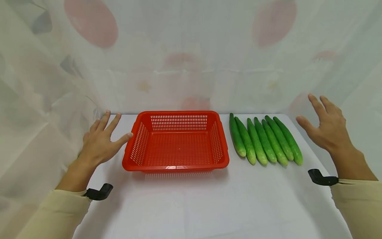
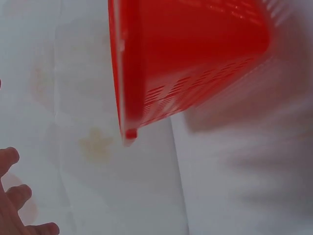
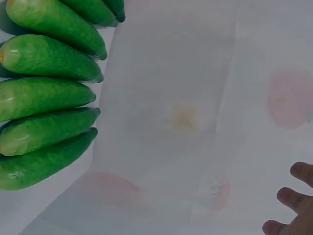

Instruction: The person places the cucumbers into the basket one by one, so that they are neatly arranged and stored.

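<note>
Cucumbers beside red basket, left fingers spread, right fingers spread, both empty

No text, label, brand or number can be read in any of the three views. A wrinkled white hanging sheet bears only washed-out printed shapes, among them a large pink oval and a small, pale yellow star; a faint pinkish marking toward its right side is too blurred to make out.
</note>
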A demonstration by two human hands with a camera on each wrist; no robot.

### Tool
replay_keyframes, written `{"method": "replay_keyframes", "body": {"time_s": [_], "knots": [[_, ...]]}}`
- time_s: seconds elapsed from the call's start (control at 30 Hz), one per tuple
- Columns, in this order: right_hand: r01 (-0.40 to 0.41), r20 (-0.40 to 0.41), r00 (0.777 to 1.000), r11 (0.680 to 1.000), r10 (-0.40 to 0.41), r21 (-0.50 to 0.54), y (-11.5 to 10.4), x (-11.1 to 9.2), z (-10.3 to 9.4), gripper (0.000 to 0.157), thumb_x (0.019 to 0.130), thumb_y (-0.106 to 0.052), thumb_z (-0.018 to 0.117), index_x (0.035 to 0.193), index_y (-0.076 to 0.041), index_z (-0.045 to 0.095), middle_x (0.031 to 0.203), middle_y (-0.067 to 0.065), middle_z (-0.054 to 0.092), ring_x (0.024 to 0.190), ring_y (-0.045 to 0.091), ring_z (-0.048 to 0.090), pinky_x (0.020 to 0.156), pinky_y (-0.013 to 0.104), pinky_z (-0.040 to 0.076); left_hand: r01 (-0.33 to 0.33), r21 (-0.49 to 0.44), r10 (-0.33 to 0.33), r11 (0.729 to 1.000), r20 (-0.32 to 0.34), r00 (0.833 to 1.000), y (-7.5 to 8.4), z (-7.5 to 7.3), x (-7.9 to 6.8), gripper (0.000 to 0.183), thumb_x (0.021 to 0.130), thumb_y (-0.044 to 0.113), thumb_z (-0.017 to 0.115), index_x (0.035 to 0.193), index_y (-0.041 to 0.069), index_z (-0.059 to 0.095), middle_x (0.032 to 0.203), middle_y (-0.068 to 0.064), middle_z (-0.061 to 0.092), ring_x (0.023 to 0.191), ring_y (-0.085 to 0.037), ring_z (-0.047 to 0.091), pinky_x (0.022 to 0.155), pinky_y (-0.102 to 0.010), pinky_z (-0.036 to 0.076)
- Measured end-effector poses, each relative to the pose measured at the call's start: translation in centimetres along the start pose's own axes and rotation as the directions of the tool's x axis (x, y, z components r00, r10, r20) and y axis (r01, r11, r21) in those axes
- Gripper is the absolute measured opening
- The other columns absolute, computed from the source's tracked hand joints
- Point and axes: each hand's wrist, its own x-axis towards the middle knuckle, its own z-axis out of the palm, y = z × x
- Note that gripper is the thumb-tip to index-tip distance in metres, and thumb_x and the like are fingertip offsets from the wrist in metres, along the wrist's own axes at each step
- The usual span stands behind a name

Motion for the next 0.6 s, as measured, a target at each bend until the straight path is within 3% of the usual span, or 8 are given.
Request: {"method": "replay_keyframes", "body": {"time_s": [0.3, 0.6], "knots": [[0.028, -0.072, 0.997, 0.998, -0.023, 0.063, 1.5, -0.6, 1.0, 0.070, 0.095, -0.047, 0.051, 0.154, -0.020, 0.025, 0.154, 0.022, 0.023, 0.139, 0.046, 0.013, 0.104, 0.066, 0.004, -0.050, -0.069, 0.048, 0.996, -0.036, 0.998, -0.1, 2.5, -0.7, 0.079, 0.091, 0.057, 0.051, 0.155, 0.023, 0.019, 0.160, -0.012, 0.009, 0.133, -0.055, 0.018, 0.092, -0.074, 0.013], [0.054, -0.107, 0.993, 0.995, -0.045, 0.083, 3.1, -1.2, 2.2, 0.068, 0.095, -0.045, 0.051, 0.151, -0.009, 0.032, 0.151, 0.022, 0.030, 0.139, 0.042, 0.020, 0.108, 0.058, 0.006, -0.063, -0.111, 0.060, 0.992, -0.028, 0.998, -0.1, 4.4, -1.3, 0.079, 0.091, 0.056, 0.054, 0.155, 0.023, 0.022, 0.160, -0.011, 0.011, 0.132, -0.056, 0.019, 0.096, -0.074, 0.011]]}}
